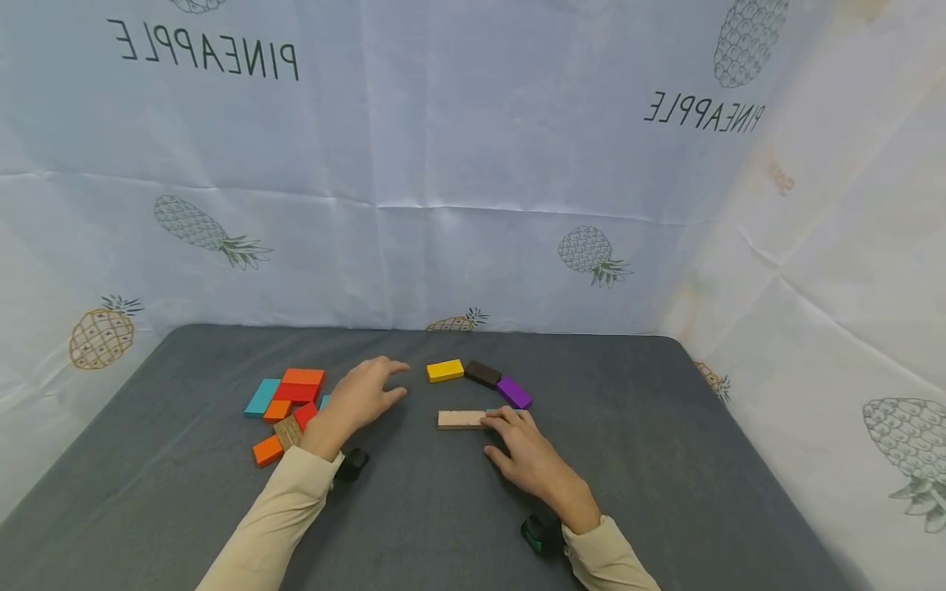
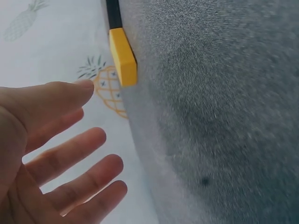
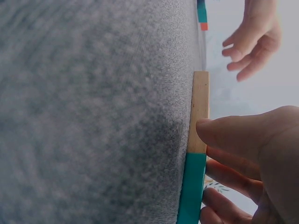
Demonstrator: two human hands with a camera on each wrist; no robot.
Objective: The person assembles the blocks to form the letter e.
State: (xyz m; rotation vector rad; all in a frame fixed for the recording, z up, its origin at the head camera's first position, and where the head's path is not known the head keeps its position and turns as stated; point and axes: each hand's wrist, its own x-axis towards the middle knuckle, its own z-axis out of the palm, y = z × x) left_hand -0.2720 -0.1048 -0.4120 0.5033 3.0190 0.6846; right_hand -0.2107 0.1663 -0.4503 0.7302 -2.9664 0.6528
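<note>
In the head view, my left hand (image 1: pixel 362 396) hovers between two groups of coloured blocks, fingers spread and holding nothing. Its thumb and fingers are apart in the left wrist view, with a yellow block (image 2: pixel 122 58) beyond them. My right hand (image 1: pixel 528 453) is over the right end of a plain wooden block (image 1: pixel 460 420). Its fingers reach the far side of that block, while the thumb stands off from the near side. Against the wooden block's end lies a teal block (image 3: pixel 191 186), mostly covered by the right fingers in the head view.
Behind the wooden block, a yellow, a dark brown (image 1: pixel 483 374) and a purple block (image 1: pixel 514 391) form a curved row. Beside the left forearm lie several blocks, including a red one (image 1: pixel 296 393) and a teal one (image 1: pixel 262 397). A pineapple-print cloth (image 1: pixel 458 164) hangs behind the grey table (image 1: pixel 665 460).
</note>
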